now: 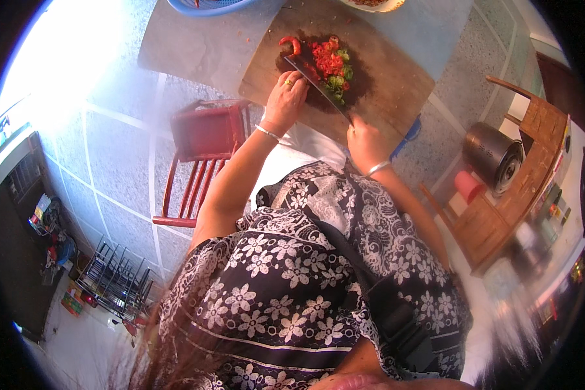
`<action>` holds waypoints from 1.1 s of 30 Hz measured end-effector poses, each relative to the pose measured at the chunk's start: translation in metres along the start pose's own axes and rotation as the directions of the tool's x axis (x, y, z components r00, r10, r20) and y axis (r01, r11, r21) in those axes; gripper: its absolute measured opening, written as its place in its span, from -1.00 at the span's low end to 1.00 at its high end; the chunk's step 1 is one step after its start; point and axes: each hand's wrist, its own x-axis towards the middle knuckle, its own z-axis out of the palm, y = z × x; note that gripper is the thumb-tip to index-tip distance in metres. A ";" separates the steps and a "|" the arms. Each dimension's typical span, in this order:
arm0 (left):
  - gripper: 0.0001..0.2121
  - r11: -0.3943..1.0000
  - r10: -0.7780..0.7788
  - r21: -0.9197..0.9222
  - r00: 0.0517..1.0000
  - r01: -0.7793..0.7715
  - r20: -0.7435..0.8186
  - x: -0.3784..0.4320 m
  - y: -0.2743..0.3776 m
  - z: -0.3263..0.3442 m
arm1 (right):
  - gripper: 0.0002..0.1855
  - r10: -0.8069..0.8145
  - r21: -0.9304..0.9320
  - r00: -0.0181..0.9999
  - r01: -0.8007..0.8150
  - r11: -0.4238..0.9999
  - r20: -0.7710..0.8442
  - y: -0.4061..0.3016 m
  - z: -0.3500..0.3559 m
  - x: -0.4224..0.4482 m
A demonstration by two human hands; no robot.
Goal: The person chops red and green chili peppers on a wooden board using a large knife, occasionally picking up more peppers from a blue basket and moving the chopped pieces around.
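My right hand point(368, 144) grips the handle of a kitchen knife point(322, 91) at the near edge of a brown cutting board point(394, 80). The blade slants away to the left, seen almost edge-on. Close against it, near the tip end, is my left hand point(286, 96) with bent fingers; whether they hold anything is hidden. Chopped red peppers point(327, 56) and green pepper pieces point(338, 84) are heaped just beyond the blade, on a dark wet patch. A curved red pepper piece point(291, 43) lies past the knife tip.
Beyond the board are a blue plastic basket point(212, 9) and a light bowl point(394, 6), partly cut off. A red wooden chair point(207, 131) stands left of me. On the right are a wooden bench point(526, 209), a dark metal pot point(489, 151) and a pink cup point(469, 186).
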 end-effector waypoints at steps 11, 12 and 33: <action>-0.64 0.995 -0.087 -0.053 0.996 0.086 -0.013 -0.004 -0.001 0.001 | -0.74 0.012 0.129 1.000 -0.009 0.992 -0.021 0.011 -0.006 -0.010; -0.64 0.995 -0.091 -0.053 0.996 0.090 -0.012 -0.004 0.001 0.000 | -0.75 0.038 0.139 0.999 -0.038 0.990 0.005 0.006 -0.013 -0.011; -0.76 0.961 -0.265 0.060 0.959 0.271 -0.098 0.001 0.013 -0.005 | -0.70 0.029 0.147 0.999 -0.023 0.989 -0.041 0.008 -0.019 -0.018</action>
